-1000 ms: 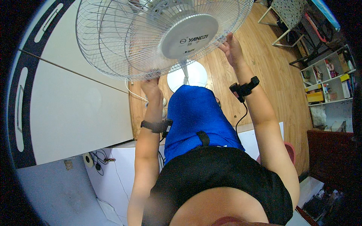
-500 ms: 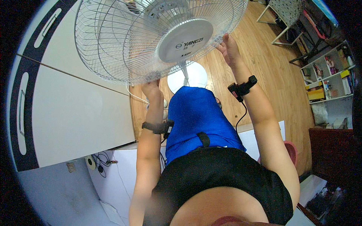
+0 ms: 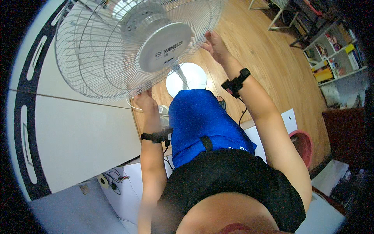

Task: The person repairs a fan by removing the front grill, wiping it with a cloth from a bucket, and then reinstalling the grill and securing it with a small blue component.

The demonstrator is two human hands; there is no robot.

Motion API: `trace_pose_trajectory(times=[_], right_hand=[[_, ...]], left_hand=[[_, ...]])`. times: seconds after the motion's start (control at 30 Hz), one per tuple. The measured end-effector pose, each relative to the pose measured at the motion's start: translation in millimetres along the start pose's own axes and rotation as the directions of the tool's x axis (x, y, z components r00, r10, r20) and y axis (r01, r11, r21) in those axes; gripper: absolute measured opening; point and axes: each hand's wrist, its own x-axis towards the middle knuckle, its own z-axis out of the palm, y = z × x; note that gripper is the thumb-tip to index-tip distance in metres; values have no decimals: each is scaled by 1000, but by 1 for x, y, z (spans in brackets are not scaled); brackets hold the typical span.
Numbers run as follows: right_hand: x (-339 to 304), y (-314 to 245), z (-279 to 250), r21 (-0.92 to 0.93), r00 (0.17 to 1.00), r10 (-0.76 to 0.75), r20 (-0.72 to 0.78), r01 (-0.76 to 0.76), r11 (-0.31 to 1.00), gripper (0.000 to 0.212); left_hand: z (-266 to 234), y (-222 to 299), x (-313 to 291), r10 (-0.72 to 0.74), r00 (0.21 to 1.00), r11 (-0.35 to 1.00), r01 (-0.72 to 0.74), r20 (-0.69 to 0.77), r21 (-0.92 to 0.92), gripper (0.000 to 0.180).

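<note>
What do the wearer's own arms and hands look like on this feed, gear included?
The left hand and right hand wear no gloves, and the forearms are bare. A black left wrist strap and black right wrist strap each carry a small dark module. A thin black cable trails from the right one. The right sleeve is short and black.

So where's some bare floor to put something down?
The widest bare patch is wood floor between the right hand and the white bookshelf. A smaller bit lies between that hand and the fan's round base. It's crowded by the left hand, with the fan's cage, a white cable and white objects close together.
</note>
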Motion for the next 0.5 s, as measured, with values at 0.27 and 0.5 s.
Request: trace_pose_trajectory(times=[0.27, 0.5], right_hand=[[0, 6, -7, -10, 1000, -17, 3, 17, 1000, 56], [10, -1, 0, -182, 999, -31, -29, 26, 983, 76]], left_hand=[[-5, -3, 3, -37, 997, 999, 38, 66, -16, 14], [-11, -10, 9, -51, 994, 997, 57, 96, -58, 12]])
